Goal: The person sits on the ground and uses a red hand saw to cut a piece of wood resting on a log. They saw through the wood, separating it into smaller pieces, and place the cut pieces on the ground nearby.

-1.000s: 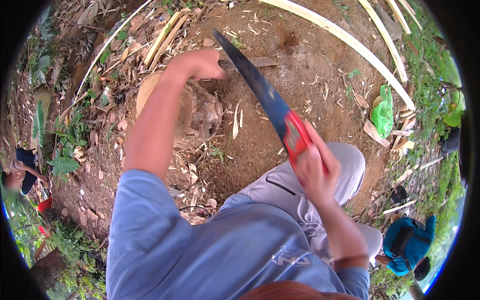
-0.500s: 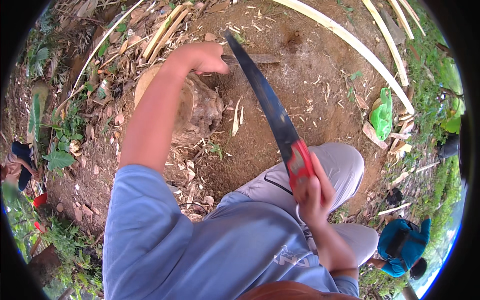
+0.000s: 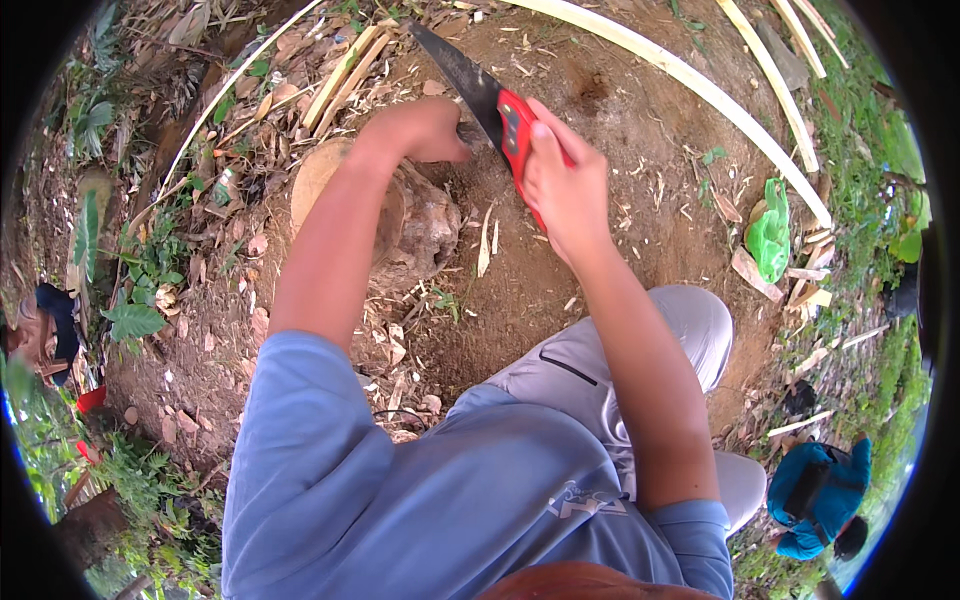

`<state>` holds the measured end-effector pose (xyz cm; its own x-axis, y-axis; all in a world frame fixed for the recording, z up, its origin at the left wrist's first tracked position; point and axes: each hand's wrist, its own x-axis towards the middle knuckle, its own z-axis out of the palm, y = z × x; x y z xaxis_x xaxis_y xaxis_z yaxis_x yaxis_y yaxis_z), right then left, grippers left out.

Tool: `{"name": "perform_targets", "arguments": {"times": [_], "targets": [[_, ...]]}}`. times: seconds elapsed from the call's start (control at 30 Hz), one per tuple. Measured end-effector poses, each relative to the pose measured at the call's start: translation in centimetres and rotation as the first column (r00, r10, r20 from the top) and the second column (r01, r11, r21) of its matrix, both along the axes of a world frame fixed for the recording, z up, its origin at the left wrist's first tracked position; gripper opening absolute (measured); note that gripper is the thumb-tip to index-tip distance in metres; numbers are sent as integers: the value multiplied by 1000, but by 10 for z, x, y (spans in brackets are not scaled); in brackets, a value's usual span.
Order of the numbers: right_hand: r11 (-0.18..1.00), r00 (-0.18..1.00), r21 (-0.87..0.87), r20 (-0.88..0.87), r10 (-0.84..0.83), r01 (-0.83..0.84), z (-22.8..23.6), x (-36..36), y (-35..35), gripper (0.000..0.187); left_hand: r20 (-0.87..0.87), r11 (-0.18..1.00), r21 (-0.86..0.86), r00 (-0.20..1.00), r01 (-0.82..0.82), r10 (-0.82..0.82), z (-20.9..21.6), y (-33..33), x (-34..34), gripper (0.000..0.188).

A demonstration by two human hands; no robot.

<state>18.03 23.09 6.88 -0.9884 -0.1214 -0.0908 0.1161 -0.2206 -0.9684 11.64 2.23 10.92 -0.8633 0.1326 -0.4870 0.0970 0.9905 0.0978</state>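
My right hand [image 3: 568,190] is wrapped round the red handle of a hand saw [image 3: 455,72]. Its dark blade slants up and to the left, its tip past my left hand. My left hand [image 3: 425,132] is closed on a narrow greyish strip of wood [image 3: 478,136] above a cut log [image 3: 415,225]. The saw crosses over the strip just right of my left hand and hides most of it. Whether the teeth touch the wood I cannot tell.
Wood chips lie over the brown soil. Long pale strips [image 3: 690,75] curve along the far right, and two short sticks [image 3: 345,80] rest at the far left. A green plastic bag [image 3: 768,235] sits at the right. A person in teal [image 3: 818,490] is at the lower right.
My right hand has pushed the saw forward, away from my knee, so its handle is now beside my left hand. My left hand stays at the strip of wood.
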Motion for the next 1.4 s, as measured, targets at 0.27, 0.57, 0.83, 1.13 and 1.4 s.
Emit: {"name": "perform_targets", "arguments": {"times": [0.27,0.57,0.83,1.13,1.4], "targets": [[963,997,260,37,63,-70,68,190,157,51,80,1000,-8,996,-30,31,4,-2,6,46],[981,994,-179,61,88,-76,8,29,33,45,-94,998,-53,995,17,-22,12,10,19,41],[996,995,-59,58,77,-74,12,72,51,47,-80,997,-78,997,12,-19,5,5,14,45],[982,996,169,26,86,-90,53,164,141,48,-65,996,-92,998,13,-19,11,11,23,38],[999,991,7,-128,-40,41,-15,47,-4,46,-145,998,-55,989,24,-32,7,8,21,40]]}}
